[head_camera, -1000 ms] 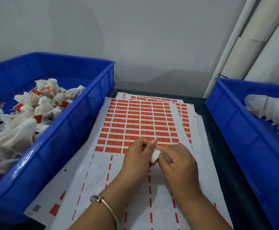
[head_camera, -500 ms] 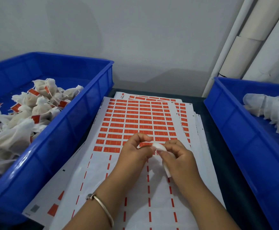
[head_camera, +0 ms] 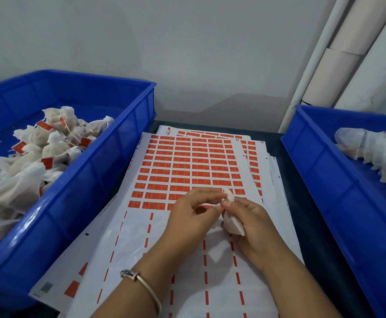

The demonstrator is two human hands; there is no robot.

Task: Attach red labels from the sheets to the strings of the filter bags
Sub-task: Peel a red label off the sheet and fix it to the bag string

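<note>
Your right hand [head_camera: 254, 226] grips the white filter bag [head_camera: 232, 222] just above the label sheet [head_camera: 187, 166], the bag's long axis running up and away from you toward your left hand [head_camera: 194, 212], whose fingertips pinch at the bag's top end, where I judge the string sits, though it is too fine to see. The nearest full row of red labels [head_camera: 152, 205] lies just left of that left-hand grip, so it is the nearer hand to peel one. Compared with half a second ago, the bag is raised and more upright and your hands are slightly further apart.
</note>
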